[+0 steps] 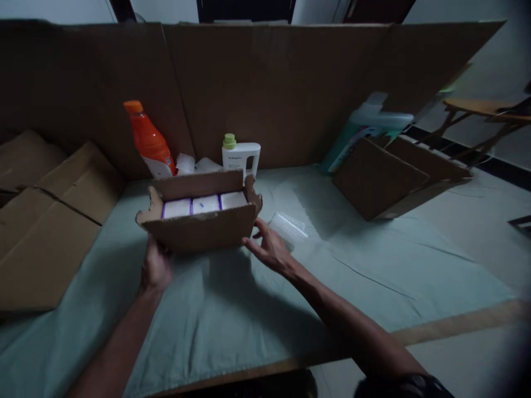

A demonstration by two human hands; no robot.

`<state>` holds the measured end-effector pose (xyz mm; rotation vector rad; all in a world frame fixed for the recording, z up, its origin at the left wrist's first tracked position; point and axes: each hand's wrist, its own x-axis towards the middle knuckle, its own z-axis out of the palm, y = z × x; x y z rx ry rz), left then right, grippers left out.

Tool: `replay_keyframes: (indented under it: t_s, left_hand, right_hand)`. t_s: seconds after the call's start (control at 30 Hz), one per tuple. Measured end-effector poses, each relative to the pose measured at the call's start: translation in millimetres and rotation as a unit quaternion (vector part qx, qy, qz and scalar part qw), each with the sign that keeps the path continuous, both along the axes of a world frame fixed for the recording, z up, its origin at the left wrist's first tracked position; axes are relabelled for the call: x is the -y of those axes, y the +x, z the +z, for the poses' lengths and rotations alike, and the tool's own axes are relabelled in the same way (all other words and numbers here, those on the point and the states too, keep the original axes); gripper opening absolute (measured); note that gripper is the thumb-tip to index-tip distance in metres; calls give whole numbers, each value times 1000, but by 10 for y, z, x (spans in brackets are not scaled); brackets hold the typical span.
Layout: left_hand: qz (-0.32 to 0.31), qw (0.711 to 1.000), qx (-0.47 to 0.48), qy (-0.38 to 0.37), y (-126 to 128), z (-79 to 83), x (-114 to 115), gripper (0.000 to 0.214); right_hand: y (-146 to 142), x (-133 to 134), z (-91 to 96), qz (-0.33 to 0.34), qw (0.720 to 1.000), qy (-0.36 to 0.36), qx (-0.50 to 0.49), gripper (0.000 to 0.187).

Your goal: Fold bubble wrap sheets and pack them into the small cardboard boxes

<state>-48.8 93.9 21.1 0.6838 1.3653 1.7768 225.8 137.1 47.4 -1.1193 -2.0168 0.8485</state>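
An open cardboard box (pixel 203 229) stands on the pale green cloth (pixel 257 309), with three white packs (pixel 205 204) side by side inside it. My left hand (pixel 155 268) is against the box's front left corner, its fingers tucked under or behind the cardboard and hidden. My right hand (pixel 269 249) is at the box's front right corner, fingers spread and apart, holding nothing. A clear plastic wrapper (pixel 289 226) lies just right of that hand.
Behind the box stand an orange bottle (pixel 149 141) and a white bottle with a green cap (pixel 240 155). A tilted cardboard box (pixel 394 174) and a teal-and-white pack (pixel 365 130) sit at the right. Flattened cardboard (pixel 45 221) lies left; a cardboard wall (pixel 290 83) runs behind.
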Motion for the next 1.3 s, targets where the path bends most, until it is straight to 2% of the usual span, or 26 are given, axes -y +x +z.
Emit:
replay_keyframes:
  t_s: [0.1, 0.17, 0.23, 0.27, 0.33, 0.37, 0.43, 0.5, 0.53, 0.6, 0.67, 0.77, 0.87, 0.97, 1.03, 1.1, 1.2, 1.3]
  left_hand:
    - [-4, 999, -22, -27, -15, 68, -243, 55]
    - [-16, 998, -43, -40, -25, 85, -241, 57]
    - [-8, 996, -71, -49, -16, 63, -77, 59]
    - [5, 995, -86, -54, 3, 39, 50, 60]
    - [28, 992, -107, -64, 79, -19, 342, 61]
    - [31, 991, -111, -66, 134, -48, 487, 61]
    - [19, 990, -122, -64, 249, -95, 738, 57]
    - [7, 988, -137, -67, 333, -126, 918, 52]
    - [4, 987, -146, -73, 353, -136, 983, 51]
    - [-4, 982, -169, -88, 360, -143, 1072, 50]
    - [-21, 973, -204, -103, 360, -133, 1112, 50]
    - [-73, 953, -282, -85, 439, -107, 1081, 45]
    - [-135, 912, -385, -44, 637, -86, 928, 40]
    - [-186, 862, -460, -104, 888, -63, 658, 49]
    - [-194, 830, -496, -165, 1059, -40, 446, 60]
    - [-191, 809, -522, -191, 1218, -15, 255, 65]
    - [-200, 806, -525, -184, 1386, 27, 119, 61]
    - [-211, 816, -513, -164, 1349, 87, 234, 58]
  right_hand:
    - [97, -164, 65, -2, 1000, 15, 15, 65]
    - [345, -227, 108, -46, 995, 73, 48, 59]
    - [661, -248, 124, -134, 979, 124, 94, 53]
    - [805, -238, 121, -178, 969, 123, 121, 52]
    - [998, -161, 101, -238, 954, 61, 171, 58]
    - [1035, -85, 95, -237, 954, 18, 183, 61]
    - [1015, 138, 111, -163, 971, -35, 170, 59]
    - [965, 401, 169, -76, 991, -15, 113, 48]
    - [963, 510, 205, -62, 995, 6, 79, 41]
    - [1028, 610, 249, -105, 993, 32, 32, 34]
    - [1149, 516, 213, -168, 985, 30, 35, 35]
    - [1257, 130, 9, -208, 970, 19, 122, 43]
    - [1164, -234, -209, -253, 947, 2, 196, 40]
    - [1001, -333, -326, -269, 943, 3, 195, 24]
    - [955, -250, -354, -261, 949, 5, 174, 18]
    - [979, -90, -348, -253, 955, 3, 152, 20]
    - [1074, 215, -269, -229, 973, -29, 19, 40]
    - [1086, 537, -149, -195, 969, -79, -126, 66]
